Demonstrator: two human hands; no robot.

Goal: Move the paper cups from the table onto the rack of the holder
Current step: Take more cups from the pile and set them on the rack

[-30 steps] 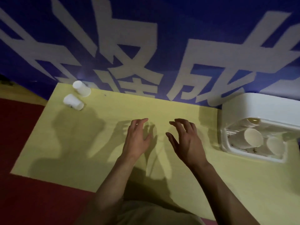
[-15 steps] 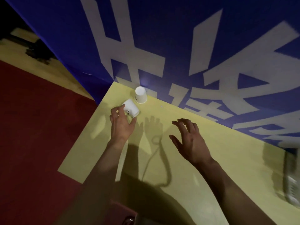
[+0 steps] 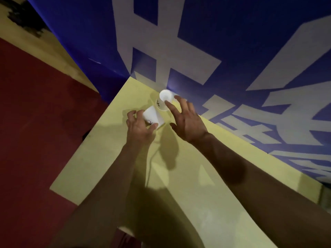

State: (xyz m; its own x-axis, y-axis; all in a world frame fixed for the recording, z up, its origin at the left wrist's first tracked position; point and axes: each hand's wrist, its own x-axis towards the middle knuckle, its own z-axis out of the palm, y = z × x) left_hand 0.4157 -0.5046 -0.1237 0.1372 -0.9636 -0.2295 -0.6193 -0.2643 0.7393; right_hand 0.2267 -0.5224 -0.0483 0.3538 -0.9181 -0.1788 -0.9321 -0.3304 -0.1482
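Observation:
Two white paper cups stand at the far left corner of the yellow table (image 3: 179, 185). The nearer cup (image 3: 152, 116) lies tilted on its side, and my left hand (image 3: 138, 128) is closed around it with fingers and thumb. The farther cup (image 3: 165, 101) stands upside down against the blue wall. My right hand (image 3: 186, 120) reaches for it with fingers spread, the index fingertip touching its side. The holder is out of view, apart from a pale sliver at the right edge.
A blue wall banner with large white characters (image 3: 179, 51) rises right behind the table. Red floor (image 3: 35, 140) lies to the left, below the table's left edge. My forearms cross the table's middle.
My left hand has closed on the tilted cup. My right hand has moved forward and left to the upside-down cup. The camera has swung further left.

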